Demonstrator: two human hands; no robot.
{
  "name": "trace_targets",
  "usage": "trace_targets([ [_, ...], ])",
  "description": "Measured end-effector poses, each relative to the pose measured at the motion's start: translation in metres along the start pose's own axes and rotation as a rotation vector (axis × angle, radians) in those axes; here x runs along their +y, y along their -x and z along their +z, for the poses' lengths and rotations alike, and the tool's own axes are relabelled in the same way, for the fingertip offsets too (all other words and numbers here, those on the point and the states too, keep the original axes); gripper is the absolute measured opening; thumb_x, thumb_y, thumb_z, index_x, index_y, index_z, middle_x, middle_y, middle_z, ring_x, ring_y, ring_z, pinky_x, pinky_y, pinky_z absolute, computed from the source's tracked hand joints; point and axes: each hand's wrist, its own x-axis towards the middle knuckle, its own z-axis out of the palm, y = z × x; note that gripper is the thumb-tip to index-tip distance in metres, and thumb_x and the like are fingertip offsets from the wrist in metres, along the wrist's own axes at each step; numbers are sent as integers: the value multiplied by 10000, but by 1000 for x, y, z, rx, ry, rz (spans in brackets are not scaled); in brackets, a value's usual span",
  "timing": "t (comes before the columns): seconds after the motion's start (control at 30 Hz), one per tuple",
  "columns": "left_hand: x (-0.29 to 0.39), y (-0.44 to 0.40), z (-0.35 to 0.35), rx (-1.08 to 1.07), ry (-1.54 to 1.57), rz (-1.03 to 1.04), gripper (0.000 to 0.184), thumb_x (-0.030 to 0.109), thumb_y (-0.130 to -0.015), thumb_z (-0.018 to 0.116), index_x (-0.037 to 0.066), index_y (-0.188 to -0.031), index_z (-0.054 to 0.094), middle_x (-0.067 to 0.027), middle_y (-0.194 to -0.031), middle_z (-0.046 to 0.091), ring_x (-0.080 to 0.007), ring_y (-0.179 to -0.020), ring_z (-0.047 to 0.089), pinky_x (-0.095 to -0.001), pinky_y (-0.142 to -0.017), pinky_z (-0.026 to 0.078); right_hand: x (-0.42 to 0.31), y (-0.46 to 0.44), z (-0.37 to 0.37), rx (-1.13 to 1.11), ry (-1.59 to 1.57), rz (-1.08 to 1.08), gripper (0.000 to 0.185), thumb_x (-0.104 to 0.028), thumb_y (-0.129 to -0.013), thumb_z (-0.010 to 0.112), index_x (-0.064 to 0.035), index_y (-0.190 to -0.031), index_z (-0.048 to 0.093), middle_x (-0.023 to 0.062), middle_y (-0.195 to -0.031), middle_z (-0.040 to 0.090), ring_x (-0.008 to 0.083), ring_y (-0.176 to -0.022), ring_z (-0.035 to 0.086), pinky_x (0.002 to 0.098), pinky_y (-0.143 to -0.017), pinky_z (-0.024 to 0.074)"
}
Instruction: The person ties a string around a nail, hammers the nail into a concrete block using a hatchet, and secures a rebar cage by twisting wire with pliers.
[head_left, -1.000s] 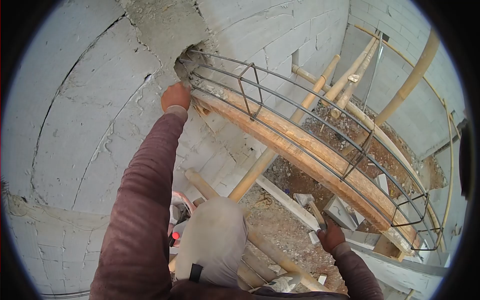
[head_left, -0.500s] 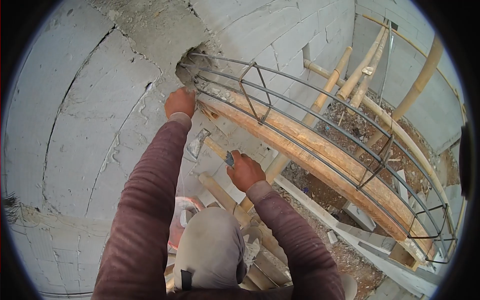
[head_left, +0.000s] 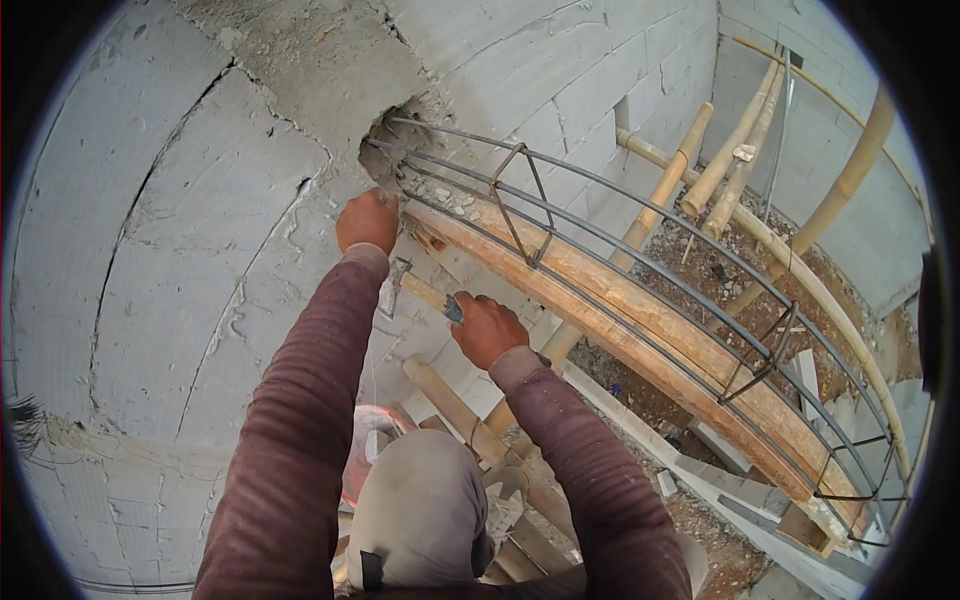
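Two bare hands work close together at the wall (head_left: 190, 230). The left hand (head_left: 367, 220) is curled closed just below the hole (head_left: 385, 150), beside the timber's far left end; whether it grips anything is hidden. The right hand (head_left: 488, 330) is closed round the handle of a hammer-like tool (head_left: 428, 293), whose metal head lies left of it, just below the left hand. Steel bars (head_left: 620, 262) run from the hole over the timber (head_left: 600, 305) towards the near right. Bamboo poles (head_left: 672, 180) stand beyond, at far right.

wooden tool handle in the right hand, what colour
The wooden tool handle is light tan, clearest in head view.
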Motion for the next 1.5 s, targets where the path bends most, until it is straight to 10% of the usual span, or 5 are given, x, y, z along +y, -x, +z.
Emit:
trace_targets([
  [1.5,3,1,-5,-44,-75,20,309,373,-899,630,81,-947,718,-212,-941,711,-393,-897,689,-484,-800,549,9,-24,-7,143,-175,102,449,-242,-878,645,-41,-1271,567,233,-1063,670,420,-1003,641,475,-884,512],
])
